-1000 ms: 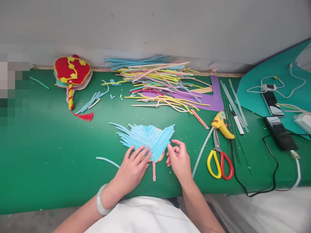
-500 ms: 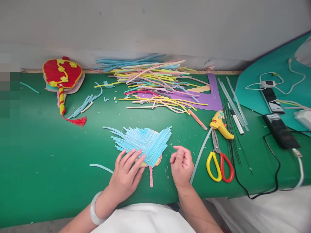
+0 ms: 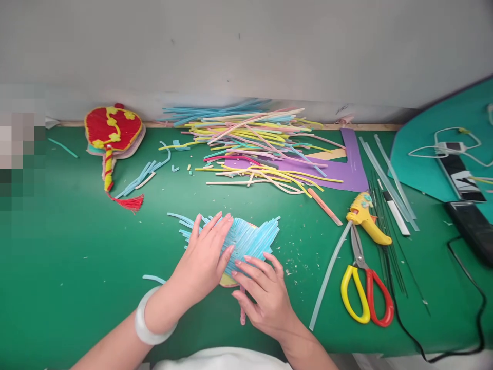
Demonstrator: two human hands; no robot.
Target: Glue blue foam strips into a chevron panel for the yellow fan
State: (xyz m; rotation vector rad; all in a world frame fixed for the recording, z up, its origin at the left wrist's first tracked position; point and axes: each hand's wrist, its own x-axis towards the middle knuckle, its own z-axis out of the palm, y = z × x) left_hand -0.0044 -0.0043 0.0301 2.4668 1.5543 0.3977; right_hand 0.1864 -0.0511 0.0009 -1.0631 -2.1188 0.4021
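In front of me lies a fan-shaped craft piece point(image 3: 250, 234), covered with light blue fuzzy stems laid in slanting rows that meet in a V. Uneven stem ends stick out past its left and right edges. A pink handle point(image 3: 243, 308) points toward me, partly covered by my right hand. My left hand point(image 3: 208, 254) rests flat over the left side of the blue stems, fingers stretched out. Over the lower right part lies my right hand point(image 3: 264, 290), its fingers spread and its thumb near the handle. Neither hand grips anything that I can see.
A pile of coloured fuzzy stems point(image 3: 250, 139) lies at the back over a purple sheet point(image 3: 354, 164). To the left is a red fan point(image 3: 113, 128) with a tassel. At right are a yellow glue gun point(image 3: 367, 218), scissors point(image 3: 360, 277) and a black power bank point(image 3: 472, 231).
My right hand has moved left from the table onto the craft piece, its curled fingers now spread. My left hand has slid upward over the blue stems. The camera view has shifted.
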